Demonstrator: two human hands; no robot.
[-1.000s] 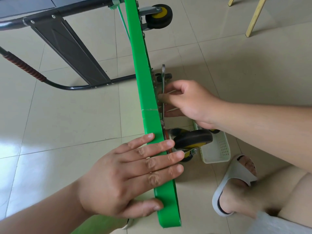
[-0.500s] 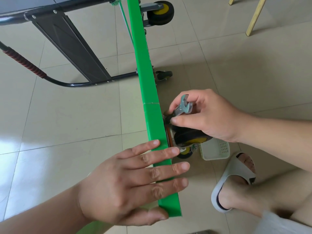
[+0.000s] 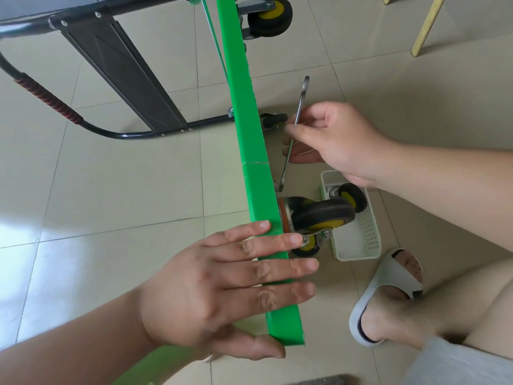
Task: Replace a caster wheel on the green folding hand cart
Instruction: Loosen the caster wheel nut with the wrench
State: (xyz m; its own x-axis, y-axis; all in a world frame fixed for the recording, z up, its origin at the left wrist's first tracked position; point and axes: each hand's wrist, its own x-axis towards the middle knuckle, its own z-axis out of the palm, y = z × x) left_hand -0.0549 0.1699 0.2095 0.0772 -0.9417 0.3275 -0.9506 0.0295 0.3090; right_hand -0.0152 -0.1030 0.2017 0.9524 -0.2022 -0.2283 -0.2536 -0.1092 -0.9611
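Note:
The green cart platform [image 3: 251,151] stands on its edge on the tiled floor. My left hand [image 3: 233,290] grips its near end, fingers laid over the top edge and thumb underneath. A black caster wheel with a yellow hub [image 3: 322,215] sticks out to the right of the platform just above my fingers. My right hand [image 3: 336,140] holds a slim metal wrench [image 3: 294,129] by its middle. The wrench's lower end sits by the caster's mounting plate, next to the green edge. Another caster [image 3: 268,16] is mounted at the platform's far end.
A small white basket [image 3: 361,240] lies on the floor right of the cart, with a loose caster wheel [image 3: 351,197] in it. My sandalled foot [image 3: 385,298] is beside it. The black folded handle frame [image 3: 122,79] extends left. Wooden chair legs [image 3: 424,26] stand at top right.
My right hand lifted off the near caster and moved up and to the right. The wrench now stands nearly upright in it. My left hand kept its grip on the platform.

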